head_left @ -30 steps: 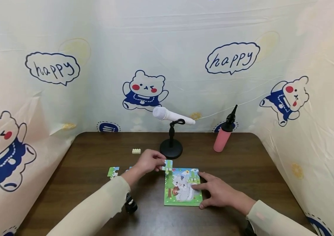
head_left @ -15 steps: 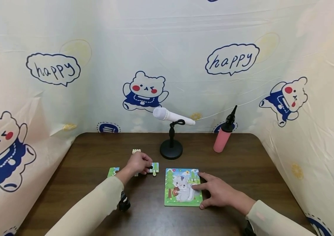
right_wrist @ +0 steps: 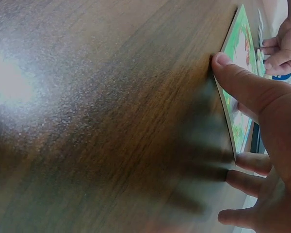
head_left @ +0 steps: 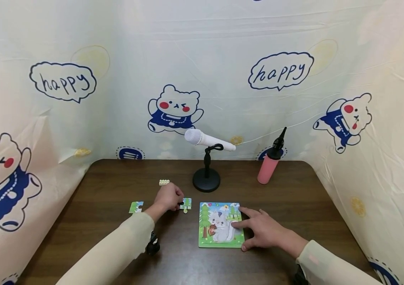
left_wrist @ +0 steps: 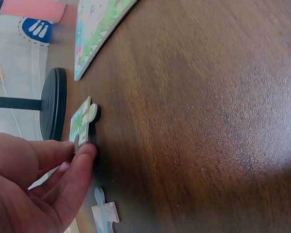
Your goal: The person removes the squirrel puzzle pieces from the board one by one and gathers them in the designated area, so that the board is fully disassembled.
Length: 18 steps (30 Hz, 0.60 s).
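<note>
Between thumb and fingertips, my left hand [head_left: 169,198] pinches a green and blue jigsaw piece [left_wrist: 80,122] just above or on the table; I cannot tell which. Left of the squirrel puzzle board [head_left: 220,233], that piece stands apart from it. My right hand [head_left: 264,229] rests at the board's right edge, fingers spread, with one fingertip on the picture and the thumb at the lower corner. Close by the left hand in the left wrist view lies another jigsaw piece [left_wrist: 105,216], hidden in the head view. A green corner piece [head_left: 136,207] lies further left.
A white microphone [head_left: 209,140] on a black stand [head_left: 206,180] stands behind the board. To its right is a pink pump [head_left: 268,168] with a black nozzle. A cream toy brick [head_left: 164,182] lies behind my left hand on the brown table [head_left: 98,237].
My left hand has moved left from the board's upper left corner, carrying the jigsaw piece away, then stayed near there with a slight shift. The right hand and the board have not moved.
</note>
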Each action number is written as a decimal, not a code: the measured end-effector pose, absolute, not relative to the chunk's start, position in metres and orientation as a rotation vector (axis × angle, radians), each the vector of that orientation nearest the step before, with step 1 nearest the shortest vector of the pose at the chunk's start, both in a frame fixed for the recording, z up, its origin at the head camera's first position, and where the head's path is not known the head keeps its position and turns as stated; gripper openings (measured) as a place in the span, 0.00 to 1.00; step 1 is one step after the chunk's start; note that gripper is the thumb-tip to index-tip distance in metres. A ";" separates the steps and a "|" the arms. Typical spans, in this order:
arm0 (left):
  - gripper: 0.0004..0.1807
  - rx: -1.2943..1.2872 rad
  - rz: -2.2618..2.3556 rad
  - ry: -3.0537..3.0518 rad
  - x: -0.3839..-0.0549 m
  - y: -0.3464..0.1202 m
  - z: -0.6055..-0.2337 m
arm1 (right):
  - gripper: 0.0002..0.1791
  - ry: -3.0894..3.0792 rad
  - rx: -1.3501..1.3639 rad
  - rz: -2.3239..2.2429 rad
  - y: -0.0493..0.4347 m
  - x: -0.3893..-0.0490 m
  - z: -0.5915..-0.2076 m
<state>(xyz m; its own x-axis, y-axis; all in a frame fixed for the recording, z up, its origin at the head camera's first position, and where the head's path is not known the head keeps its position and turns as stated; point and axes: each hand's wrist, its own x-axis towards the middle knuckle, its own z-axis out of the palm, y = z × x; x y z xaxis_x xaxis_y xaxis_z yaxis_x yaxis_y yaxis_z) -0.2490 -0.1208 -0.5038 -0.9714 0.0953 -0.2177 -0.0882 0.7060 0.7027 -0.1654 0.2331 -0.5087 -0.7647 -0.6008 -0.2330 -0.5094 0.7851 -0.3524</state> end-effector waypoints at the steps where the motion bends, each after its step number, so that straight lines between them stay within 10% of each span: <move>1: 0.06 0.015 1.098 2.694 -0.249 -0.120 -0.504 | 0.38 2.646 -0.850 -0.379 0.233 -0.166 -0.509; 18: 0.07 -0.074 1.070 2.704 -0.252 -0.114 -0.507 | 0.38 2.640 -0.823 -0.393 0.233 -0.164 -0.507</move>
<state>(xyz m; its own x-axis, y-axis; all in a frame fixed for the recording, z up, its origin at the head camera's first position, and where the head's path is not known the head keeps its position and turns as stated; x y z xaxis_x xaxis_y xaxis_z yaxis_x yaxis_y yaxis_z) -0.2519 -0.1136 -0.5074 -0.9718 0.0380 -0.2326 -0.1315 0.7317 0.6689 -0.1644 0.2327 -0.5069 -0.7716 -0.5881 -0.2424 -0.4921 0.7934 -0.3583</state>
